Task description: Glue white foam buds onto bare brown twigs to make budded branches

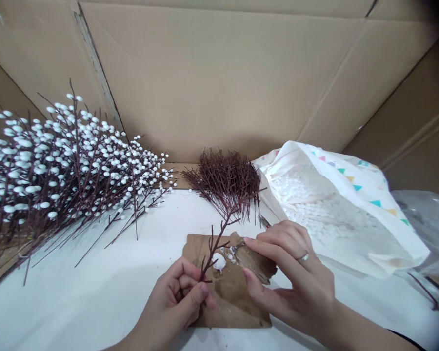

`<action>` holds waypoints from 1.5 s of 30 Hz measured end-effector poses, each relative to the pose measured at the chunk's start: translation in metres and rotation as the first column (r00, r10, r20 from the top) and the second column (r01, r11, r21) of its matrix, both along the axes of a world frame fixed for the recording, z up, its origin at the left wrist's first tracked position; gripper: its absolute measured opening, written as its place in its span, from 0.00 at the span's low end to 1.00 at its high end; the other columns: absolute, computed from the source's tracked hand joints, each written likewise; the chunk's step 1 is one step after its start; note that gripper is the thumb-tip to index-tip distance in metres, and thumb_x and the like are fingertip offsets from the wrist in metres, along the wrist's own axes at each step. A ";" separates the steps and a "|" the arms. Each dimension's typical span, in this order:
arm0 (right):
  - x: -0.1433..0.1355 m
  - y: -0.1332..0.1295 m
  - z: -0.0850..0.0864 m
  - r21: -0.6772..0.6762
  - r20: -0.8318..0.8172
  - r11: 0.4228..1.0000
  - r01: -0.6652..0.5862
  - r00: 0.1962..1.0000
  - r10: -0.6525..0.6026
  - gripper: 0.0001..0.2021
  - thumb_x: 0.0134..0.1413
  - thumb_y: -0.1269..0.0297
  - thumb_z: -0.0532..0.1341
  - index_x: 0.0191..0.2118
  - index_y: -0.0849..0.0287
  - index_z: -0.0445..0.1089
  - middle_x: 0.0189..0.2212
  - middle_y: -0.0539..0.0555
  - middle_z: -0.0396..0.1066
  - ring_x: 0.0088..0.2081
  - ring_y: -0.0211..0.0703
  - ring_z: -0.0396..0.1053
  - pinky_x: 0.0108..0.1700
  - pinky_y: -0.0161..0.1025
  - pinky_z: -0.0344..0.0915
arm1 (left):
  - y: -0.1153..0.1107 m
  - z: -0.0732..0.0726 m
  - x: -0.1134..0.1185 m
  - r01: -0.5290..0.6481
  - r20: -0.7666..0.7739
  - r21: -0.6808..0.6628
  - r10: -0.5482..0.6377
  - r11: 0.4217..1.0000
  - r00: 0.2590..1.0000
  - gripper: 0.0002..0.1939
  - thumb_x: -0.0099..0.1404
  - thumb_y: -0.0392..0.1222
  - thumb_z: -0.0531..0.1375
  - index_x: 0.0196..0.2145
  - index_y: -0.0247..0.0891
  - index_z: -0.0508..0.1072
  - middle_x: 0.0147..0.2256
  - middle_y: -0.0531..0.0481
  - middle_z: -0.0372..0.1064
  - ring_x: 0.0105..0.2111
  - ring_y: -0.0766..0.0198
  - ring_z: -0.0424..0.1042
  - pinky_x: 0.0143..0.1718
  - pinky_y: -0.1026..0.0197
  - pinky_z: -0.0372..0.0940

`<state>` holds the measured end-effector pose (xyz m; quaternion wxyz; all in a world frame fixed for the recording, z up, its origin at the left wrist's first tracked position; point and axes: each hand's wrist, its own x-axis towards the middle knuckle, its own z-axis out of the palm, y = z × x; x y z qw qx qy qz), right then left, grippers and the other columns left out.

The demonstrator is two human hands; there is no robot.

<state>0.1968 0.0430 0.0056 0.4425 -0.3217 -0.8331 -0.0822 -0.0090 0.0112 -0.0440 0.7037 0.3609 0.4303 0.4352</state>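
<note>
Between the thumb and fingers of my left hand (185,292) is the lower end of a bare dark-brown artificial twig (215,243), its tip pointing up and away. My right hand (292,273), with a ring on one finger, has its thumb and index finger on a worn brown piece (254,261) like folded cardboard, smeared white at its left end. Both hands are over a flat cardboard sheet (241,312). A round blob of white paste (218,262), perhaps glue, lies on that sheet right beside the twig.
A large pile of brown twigs with white berries (69,161) lies at the left. Bare brown twigs (229,178) are bunched at the back middle. An opened white bag (351,204) holding many small white pieces lies at the right. A cardboard wall (223,73) rises behind.
</note>
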 end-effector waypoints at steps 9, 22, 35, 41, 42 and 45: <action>-0.004 0.004 0.000 0.032 -0.068 0.999 -0.021 0.997 0.024 0.12 0.48 0.76 0.62 0.41 0.64 0.67 0.29 0.55 0.68 0.31 0.44 0.63 0.35 0.48 0.61 | 0.000 0.002 0.001 0.001 0.036 -0.027 0.000 1.000 0.999 0.22 0.53 0.55 0.68 0.29 0.38 0.62 0.20 0.55 0.72 0.14 0.79 0.49 0.17 0.70 0.40; -0.003 0.007 -0.002 0.031 -0.048 1.000 0.004 0.999 -0.002 0.12 0.47 0.78 0.62 0.40 0.65 0.67 0.29 0.56 0.67 0.31 0.44 0.62 0.34 0.47 0.59 | -0.002 -0.006 -0.001 -0.012 0.028 -0.030 0.013 0.999 1.000 0.22 0.55 0.54 0.67 0.30 0.37 0.62 0.20 0.54 0.73 0.14 0.79 0.49 0.17 0.70 0.40; -0.003 0.004 0.000 0.033 -0.049 0.999 -0.003 0.999 0.005 0.12 0.47 0.78 0.62 0.40 0.66 0.67 0.29 0.56 0.67 0.32 0.43 0.61 0.34 0.47 0.60 | -0.001 -0.004 -0.001 -0.010 0.021 -0.018 0.010 1.000 1.000 0.22 0.54 0.55 0.67 0.29 0.38 0.62 0.20 0.54 0.73 0.14 0.80 0.48 0.16 0.70 0.40; -0.003 0.005 -0.001 0.022 -0.055 1.000 -0.006 0.998 0.007 0.12 0.47 0.78 0.63 0.40 0.65 0.67 0.29 0.55 0.67 0.32 0.42 0.61 0.34 0.46 0.60 | -0.001 -0.004 -0.001 -0.011 0.013 -0.016 0.011 1.000 1.000 0.22 0.55 0.55 0.67 0.29 0.38 0.61 0.20 0.54 0.73 0.14 0.80 0.48 0.16 0.70 0.39; -0.003 0.005 -0.001 0.020 -0.057 1.000 -0.005 0.998 0.006 0.12 0.47 0.78 0.63 0.40 0.65 0.67 0.29 0.55 0.67 0.32 0.42 0.61 0.34 0.46 0.60 | -0.001 -0.004 -0.001 -0.013 0.011 -0.019 0.013 1.000 1.000 0.22 0.54 0.55 0.67 0.29 0.38 0.61 0.20 0.54 0.73 0.14 0.79 0.48 0.16 0.70 0.39; -0.003 0.004 -0.002 0.020 -0.060 1.000 -0.006 0.998 0.007 0.12 0.47 0.78 0.62 0.40 0.65 0.67 0.29 0.55 0.67 0.32 0.43 0.62 0.34 0.47 0.60 | -0.001 -0.003 0.000 -0.018 0.005 -0.021 0.018 1.000 1.000 0.22 0.54 0.55 0.68 0.29 0.38 0.61 0.19 0.54 0.73 0.13 0.79 0.48 0.16 0.70 0.39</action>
